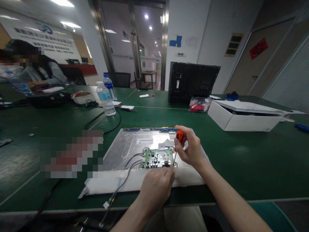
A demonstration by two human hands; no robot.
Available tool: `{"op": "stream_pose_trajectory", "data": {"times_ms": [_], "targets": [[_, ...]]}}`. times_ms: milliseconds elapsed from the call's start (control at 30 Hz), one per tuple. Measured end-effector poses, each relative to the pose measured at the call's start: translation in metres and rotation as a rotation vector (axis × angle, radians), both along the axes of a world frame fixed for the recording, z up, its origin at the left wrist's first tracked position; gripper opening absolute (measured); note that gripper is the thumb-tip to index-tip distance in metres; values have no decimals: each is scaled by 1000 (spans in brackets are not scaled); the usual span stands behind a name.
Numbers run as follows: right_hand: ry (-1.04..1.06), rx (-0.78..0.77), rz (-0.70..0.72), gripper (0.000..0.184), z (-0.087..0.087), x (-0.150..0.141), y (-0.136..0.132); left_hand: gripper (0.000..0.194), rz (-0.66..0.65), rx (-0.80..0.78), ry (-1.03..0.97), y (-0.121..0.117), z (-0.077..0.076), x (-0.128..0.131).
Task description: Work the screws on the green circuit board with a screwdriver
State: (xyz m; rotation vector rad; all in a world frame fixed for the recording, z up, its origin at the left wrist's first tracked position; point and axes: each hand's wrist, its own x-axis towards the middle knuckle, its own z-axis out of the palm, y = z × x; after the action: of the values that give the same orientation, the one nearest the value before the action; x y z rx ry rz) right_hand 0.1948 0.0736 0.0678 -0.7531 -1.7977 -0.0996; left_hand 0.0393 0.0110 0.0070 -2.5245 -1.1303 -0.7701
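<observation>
A screwdriver with an orange and black handle is gripped in my right hand. Its thin shaft points down to the lower right corner of a green circuit board. My left hand rests at that corner with its fingers curled, the fingertips close to the screwdriver's tip; whatever they pinch is hidden. The board lies on the silver metal back of a flat display panel, which has a blue circuit strip along its far edge. Grey cables run from the board's left side over the panel's near edge.
Two water bottles stand at the back left. A black monitor housing, a plastic bag with red contents and a white box are at the back right. A black cable curves left of the panel. Another person sits far left.
</observation>
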Motion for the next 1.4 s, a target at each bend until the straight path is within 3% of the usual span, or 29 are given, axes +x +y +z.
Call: {"op": "stream_pose_trajectory", "data": {"times_ms": [200, 500, 867, 1100, 1400], "targets": [[-7, 33, -43, 28, 0, -2, 1, 15, 1, -18, -14, -1, 0, 1], [-18, -83, 54, 36, -2, 2, 0, 18, 3, 1, 4, 0, 2, 1], [2, 42, -27, 28, 0, -2, 2, 15, 3, -16, 1, -1, 2, 0], [-17, -65, 60, 34, 1, 2, -1, 16, 7, -8, 16, 0, 3, 1], [3, 30, -35, 27, 0, -2, 1, 20, 10, 2, 10, -1, 2, 0]]}}
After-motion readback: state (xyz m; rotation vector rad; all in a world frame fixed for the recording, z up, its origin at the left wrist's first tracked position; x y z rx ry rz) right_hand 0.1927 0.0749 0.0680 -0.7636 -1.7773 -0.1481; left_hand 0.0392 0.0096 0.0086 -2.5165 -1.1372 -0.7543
